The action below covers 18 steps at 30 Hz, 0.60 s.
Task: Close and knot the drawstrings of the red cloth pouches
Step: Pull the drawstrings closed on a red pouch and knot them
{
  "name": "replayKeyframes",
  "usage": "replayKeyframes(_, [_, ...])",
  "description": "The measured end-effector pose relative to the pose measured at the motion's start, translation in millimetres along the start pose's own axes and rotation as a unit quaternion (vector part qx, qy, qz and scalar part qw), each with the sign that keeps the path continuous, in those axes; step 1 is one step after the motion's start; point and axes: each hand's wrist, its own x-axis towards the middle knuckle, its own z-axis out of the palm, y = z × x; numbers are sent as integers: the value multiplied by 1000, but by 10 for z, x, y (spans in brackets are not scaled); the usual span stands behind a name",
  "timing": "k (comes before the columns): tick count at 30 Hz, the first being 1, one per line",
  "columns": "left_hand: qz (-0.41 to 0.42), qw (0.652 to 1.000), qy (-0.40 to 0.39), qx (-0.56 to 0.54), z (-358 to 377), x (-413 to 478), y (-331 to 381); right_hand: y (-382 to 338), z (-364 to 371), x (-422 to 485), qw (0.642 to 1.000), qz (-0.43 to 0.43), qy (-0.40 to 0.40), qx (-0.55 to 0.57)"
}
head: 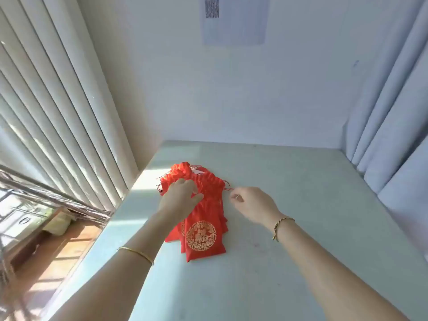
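Strong daylight is streaming in from the lower left of the frame, past the white vertical blind slats (46, 100). It is burning a washed-out patch onto the pale green tabletop (301, 205), just left of the red cloth pouches (203, 237). The right side is sitting in cooler, bluish shade. Everything is looking soft, and straight lines are bowing toward the edges.

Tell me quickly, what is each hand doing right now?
Left hand: grips the top pouch at its gathered neck.
Right hand: pinches its drawstring.
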Motion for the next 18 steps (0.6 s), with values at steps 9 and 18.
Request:
replayKeyframes(9, [82, 990, 103, 46, -140, -223, 178, 222, 363, -207, 977, -14, 148, 151])
replayKeyframes(18, [281, 945, 30, -165, -62, -553, 953, 437, -76, -653, 963, -93, 162, 194])
